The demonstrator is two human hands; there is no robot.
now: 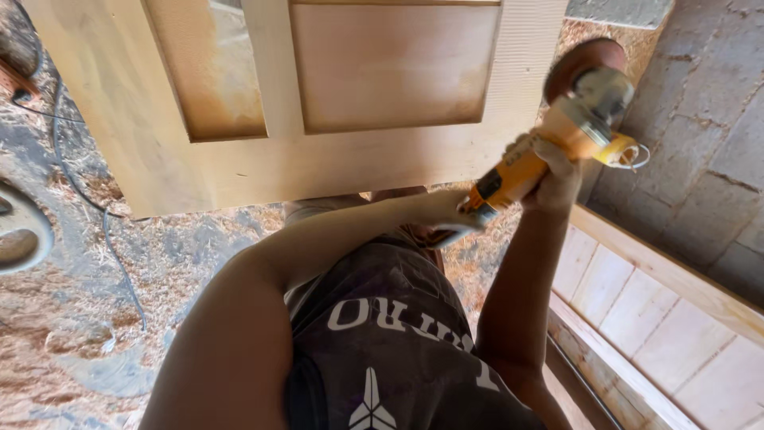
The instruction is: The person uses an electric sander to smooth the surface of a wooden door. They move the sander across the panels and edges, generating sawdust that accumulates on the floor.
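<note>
Pale, unfinished wood fills most of your view: a large panelled wooden door (318, 95) lies flat in front of you, with two recessed panels and a wide frame rail along the near edge. It lies raised above the floor, probably so that you can reach its face and edge while standing; what carries it is hidden under it. Below it, the floor (95, 318) is covered with wood shavings and sawdust, and a thin dark cable (111, 247) runs across them. At your right side a second pale wooden frame with slats (660, 318) leans beside a grey block wall (700, 135).

You hold a yellow and grey angle grinder with a round brownish sanding disc (573, 119) at the right near corner of the door. The disc is just at the door's edge; I cannot tell if it touches the wood. Your right hand (549, 171) is closed around the body near the head, which seems to steer the disc. Your left hand (446, 211) is closed around the rear end of the handle, which seems to steady the tool.
</note>
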